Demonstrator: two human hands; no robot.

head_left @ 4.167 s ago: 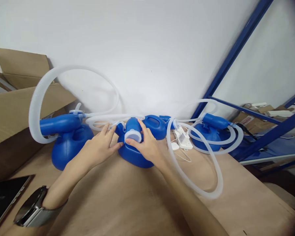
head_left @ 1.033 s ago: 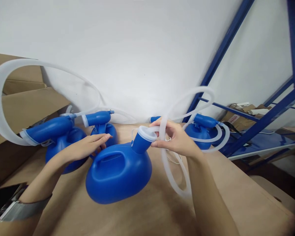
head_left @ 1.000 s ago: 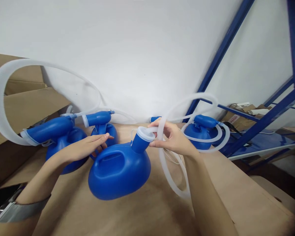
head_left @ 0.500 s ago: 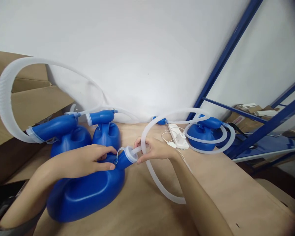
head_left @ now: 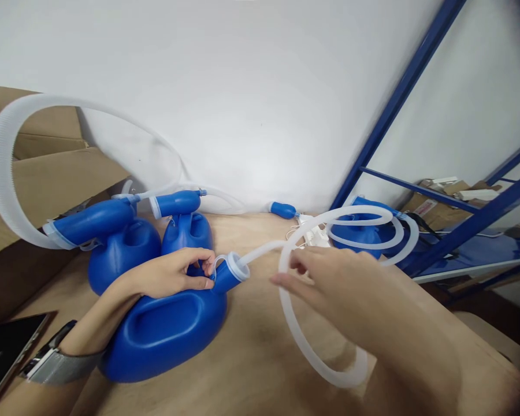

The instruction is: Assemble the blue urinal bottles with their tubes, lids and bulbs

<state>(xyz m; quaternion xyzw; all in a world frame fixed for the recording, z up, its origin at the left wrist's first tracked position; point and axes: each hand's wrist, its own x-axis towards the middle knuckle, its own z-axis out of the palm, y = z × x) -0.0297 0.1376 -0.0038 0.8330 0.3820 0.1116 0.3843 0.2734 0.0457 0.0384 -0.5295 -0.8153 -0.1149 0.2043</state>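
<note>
A blue plastic bottle point(head_left: 169, 332) with a moulded handle lies at the front. Its slanted neck ends in a whitish cap point(head_left: 238, 267) with a loop strap. My left hand point(head_left: 177, 271) is closed at the base of the neck, thumb and fingertips gripping it beside the strap. From the cap's middle runs a translucent flexible tube point(head_left: 262, 251), which curls into a big loop on the right. My right hand point(head_left: 329, 289), blurred, is over this loop with thumb and fingers apart. Its thumb crosses the tube; whether it touches is unclear.
Two similar blue bottles point(head_left: 125, 254) with hoses stand behind on the left, near a cardboard box point(head_left: 56, 173). A small blue bottle point(head_left: 283, 210), a white power strip point(head_left: 314, 231) and another hosed bottle point(head_left: 355, 231) are at the back. A phone point(head_left: 13, 352) lies front left; blue shelving point(head_left: 394, 104) rises right.
My right hand has moved right, away from the cap, its fingers spreading. The tube loop has shifted right too. My left hand has drawn its fingertips in around the neck.
</note>
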